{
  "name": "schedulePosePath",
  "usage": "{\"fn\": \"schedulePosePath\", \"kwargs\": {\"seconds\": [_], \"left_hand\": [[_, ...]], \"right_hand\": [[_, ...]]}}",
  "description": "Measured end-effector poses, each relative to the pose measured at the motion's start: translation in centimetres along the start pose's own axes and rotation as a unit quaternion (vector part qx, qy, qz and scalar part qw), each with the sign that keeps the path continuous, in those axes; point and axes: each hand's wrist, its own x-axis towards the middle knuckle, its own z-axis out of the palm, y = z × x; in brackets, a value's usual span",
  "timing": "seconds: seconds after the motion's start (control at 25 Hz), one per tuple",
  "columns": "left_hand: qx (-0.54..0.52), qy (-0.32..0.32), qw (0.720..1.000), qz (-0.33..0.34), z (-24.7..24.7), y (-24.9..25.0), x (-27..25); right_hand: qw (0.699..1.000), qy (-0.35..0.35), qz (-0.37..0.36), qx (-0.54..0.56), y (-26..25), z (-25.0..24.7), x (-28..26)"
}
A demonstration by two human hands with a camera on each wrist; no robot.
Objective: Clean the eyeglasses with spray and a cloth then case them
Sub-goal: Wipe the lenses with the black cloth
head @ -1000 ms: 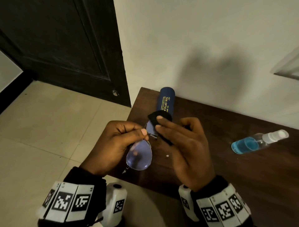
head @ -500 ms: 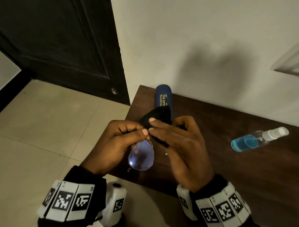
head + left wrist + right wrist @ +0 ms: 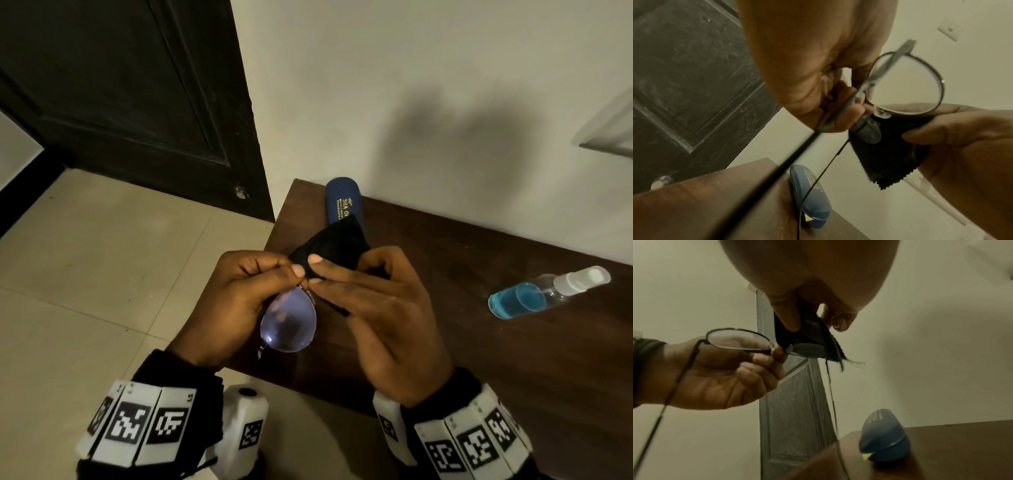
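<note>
My left hand [image 3: 270, 274] pinches the thin-framed eyeglasses [image 3: 289, 323] at the bridge, above the table's left end. One lens hangs bare toward me; the far lens is wrapped in a black cloth [image 3: 337, 245]. My right hand [image 3: 329, 274] pinches that cloth round the lens, thumb on one side and fingers on the other. In the left wrist view the eyeglasses [image 3: 906, 81] and cloth [image 3: 888, 151] show the same grip; so do the eyeglasses [image 3: 737, 339] and cloth [image 3: 809, 337] in the right wrist view. The blue case [image 3: 344, 202] lies shut behind the hands. The spray bottle [image 3: 544, 293] lies on its side at the right.
The dark wooden table [image 3: 479, 342] stands against a pale wall. Its left edge drops to a tiled floor [image 3: 102, 274], with a dark door [image 3: 120, 85] behind. The eyeglasses' temple arms hang down toward the table.
The right hand with the cloth slid a little left along the far lens, toward the left hand's fingertips. The left hand and eyeglasses stayed nearly in place.
</note>
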Motion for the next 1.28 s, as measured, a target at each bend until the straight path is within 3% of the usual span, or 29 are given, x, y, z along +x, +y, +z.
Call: {"fn": "schedulePosePath", "kwargs": {"seconds": [0.12, 0.36, 0.6, 0.8, 1.0, 1.16, 1.28], "left_hand": [[-0.007, -0.005, 1.0, -0.011, 0.3, 0.3, 0.1], [-0.021, 0.022, 0.999, -0.039, 0.0, 0.4, 0.2], [-0.026, 0.03, 0.998, -0.045, -0.1, 0.0, 0.1], [-0.041, 0.023, 0.998, -0.043, 0.0, 0.3, 0.0], [-0.039, 0.02, 0.998, -0.038, 0.0, -0.2, 0.1], [-0.036, -0.003, 0.999, -0.021, 0.4, 0.0, -0.1], [-0.017, -0.007, 1.0, -0.003, 0.3, -0.2, -0.1]], "right_hand": [[0.998, 0.048, 0.037, -0.018, 0.7, -0.2, 0.2], [0.991, 0.081, 0.109, -0.002, 0.9, -0.2, 0.0], [0.999, 0.03, 0.011, -0.028, -0.1, 0.2, 0.0], [0.994, 0.061, 0.08, -0.029, 1.3, 0.1, 0.1], [0.999, 0.035, 0.027, -0.003, 0.2, -0.1, 0.0], [0.992, 0.074, 0.098, -0.032, 1.6, -0.2, 0.1], [0.994, 0.063, 0.073, -0.049, 1.1, 0.0, 0.0]]}}
